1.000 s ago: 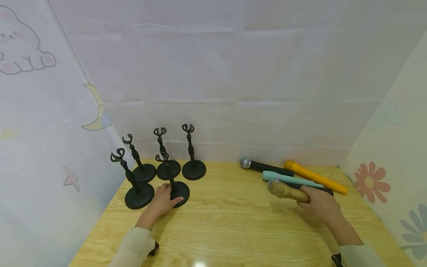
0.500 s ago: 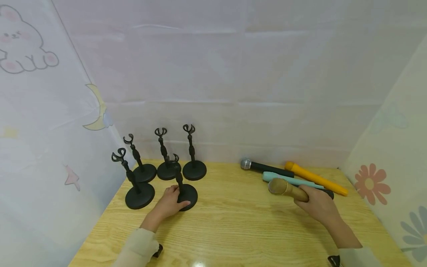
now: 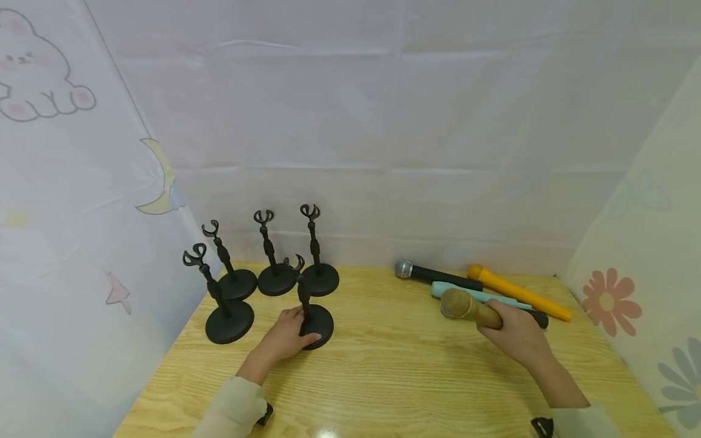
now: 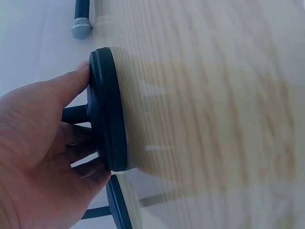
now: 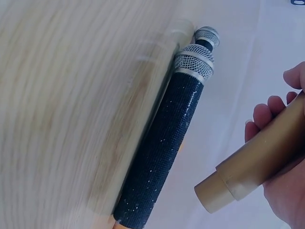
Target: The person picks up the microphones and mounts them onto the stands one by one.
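Observation:
My left hand [image 3: 286, 336] grips the round base of a black microphone stand [image 3: 320, 322] between thumb and fingers. In the left wrist view the base [image 4: 108, 109] is on edge, close against the wooden tabletop, with the thumb at one side and fingertips at the other. The stand is upright, its forked clip at the top holding nothing. On the right, my right hand [image 3: 517, 334] holds a gold microphone [image 3: 465, 306] by its handle, head pointing left, above the other microphones. The right wrist view shows the gold handle's tail end [image 5: 214, 191] sticking out of the fist.
Several more black stands, among them a front-left stand [image 3: 230, 322] and a back stand [image 3: 320, 280], stand at the left. A black microphone [image 3: 446, 277], a mint microphone [image 3: 482, 294], an orange microphone [image 3: 520, 291] and a sparkly black one [image 5: 164, 148] lie at the right. Fabric walls surround the table.
My left hand has moved the stand rightward and slightly nearer, away from the other stands. My right hand, holding the gold microphone, has shifted slightly left.

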Action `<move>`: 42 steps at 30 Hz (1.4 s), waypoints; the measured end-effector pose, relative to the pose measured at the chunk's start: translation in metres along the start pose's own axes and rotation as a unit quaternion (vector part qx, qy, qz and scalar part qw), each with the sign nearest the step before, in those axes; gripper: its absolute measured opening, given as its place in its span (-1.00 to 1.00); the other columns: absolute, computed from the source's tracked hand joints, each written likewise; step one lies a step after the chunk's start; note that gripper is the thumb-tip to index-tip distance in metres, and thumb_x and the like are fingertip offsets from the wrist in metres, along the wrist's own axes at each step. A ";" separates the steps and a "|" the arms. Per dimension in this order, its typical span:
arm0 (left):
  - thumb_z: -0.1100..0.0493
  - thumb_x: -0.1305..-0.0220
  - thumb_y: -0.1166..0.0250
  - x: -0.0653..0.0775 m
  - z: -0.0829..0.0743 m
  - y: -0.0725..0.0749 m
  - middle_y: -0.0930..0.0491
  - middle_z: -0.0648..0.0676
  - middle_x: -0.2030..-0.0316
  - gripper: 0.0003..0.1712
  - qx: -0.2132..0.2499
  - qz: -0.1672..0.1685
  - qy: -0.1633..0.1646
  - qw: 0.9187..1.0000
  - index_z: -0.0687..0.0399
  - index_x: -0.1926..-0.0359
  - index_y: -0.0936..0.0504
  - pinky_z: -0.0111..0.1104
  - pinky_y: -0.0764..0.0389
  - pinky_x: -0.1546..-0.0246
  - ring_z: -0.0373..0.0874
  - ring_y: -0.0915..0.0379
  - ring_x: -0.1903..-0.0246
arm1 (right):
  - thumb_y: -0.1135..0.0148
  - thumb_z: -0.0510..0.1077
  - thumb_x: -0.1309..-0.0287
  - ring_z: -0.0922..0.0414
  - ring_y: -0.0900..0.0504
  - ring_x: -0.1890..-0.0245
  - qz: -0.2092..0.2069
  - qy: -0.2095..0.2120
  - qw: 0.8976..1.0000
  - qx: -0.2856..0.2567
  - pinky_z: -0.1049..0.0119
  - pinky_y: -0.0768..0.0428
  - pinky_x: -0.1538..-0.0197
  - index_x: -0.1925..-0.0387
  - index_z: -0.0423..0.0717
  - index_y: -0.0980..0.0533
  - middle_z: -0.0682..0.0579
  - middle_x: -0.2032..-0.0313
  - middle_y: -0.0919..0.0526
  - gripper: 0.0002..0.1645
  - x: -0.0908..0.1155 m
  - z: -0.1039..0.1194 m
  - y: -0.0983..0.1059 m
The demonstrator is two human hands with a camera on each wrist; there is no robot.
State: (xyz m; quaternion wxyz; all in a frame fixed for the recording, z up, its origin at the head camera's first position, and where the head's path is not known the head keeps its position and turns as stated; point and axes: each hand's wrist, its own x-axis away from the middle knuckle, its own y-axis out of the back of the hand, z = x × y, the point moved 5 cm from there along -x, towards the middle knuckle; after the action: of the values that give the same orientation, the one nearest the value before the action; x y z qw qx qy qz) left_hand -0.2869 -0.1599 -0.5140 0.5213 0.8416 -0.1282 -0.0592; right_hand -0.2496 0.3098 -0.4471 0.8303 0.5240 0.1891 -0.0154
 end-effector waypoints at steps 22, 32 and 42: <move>-0.17 -0.37 -0.33 0.003 -0.035 -0.017 -0.22 0.32 -0.46 -0.09 0.018 0.044 -0.061 0.997 0.42 -0.44 -0.31 0.09 -0.35 -0.35 0.27 -0.13 -0.45 | -0.49 -0.21 -0.08 0.16 -0.49 0.52 -0.030 0.005 0.998 -0.054 0.22 -0.43 0.44 0.21 0.00 -0.59 0.06 0.41 -0.64 -0.75 -0.005 0.019 0.004; -0.21 -0.38 -0.29 0.003 -0.045 -0.025 -0.15 0.31 -0.50 -0.06 0.000 0.065 -0.074 0.995 0.42 -0.46 -0.28 0.06 -0.32 -0.38 0.24 -0.10 -0.48 | -0.46 -0.17 -0.15 0.15 -0.49 0.50 -0.018 -0.006 0.997 -0.071 0.20 -0.43 0.42 0.25 0.02 -0.57 0.08 0.43 -0.62 -0.81 -0.006 0.028 0.005; -0.23 -0.39 -0.26 0.004 -0.056 -0.031 -0.14 0.28 -0.51 -0.06 -0.016 0.078 -0.082 0.993 0.39 -0.46 -0.27 0.01 -0.31 -0.39 0.19 -0.08 -0.50 | -0.51 -0.21 -0.08 0.17 -0.51 0.47 -0.032 -0.004 0.997 -0.071 0.22 -0.45 0.39 0.24 0.03 -0.59 0.09 0.40 -0.63 -0.75 -0.007 0.033 0.006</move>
State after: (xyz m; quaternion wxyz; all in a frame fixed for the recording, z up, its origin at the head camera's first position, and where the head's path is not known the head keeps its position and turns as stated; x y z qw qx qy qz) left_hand -0.2654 -0.0995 -0.5165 0.5259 0.8126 -0.2350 -0.0887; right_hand -0.2448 0.2826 -0.4271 0.8654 0.4570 0.2032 -0.0309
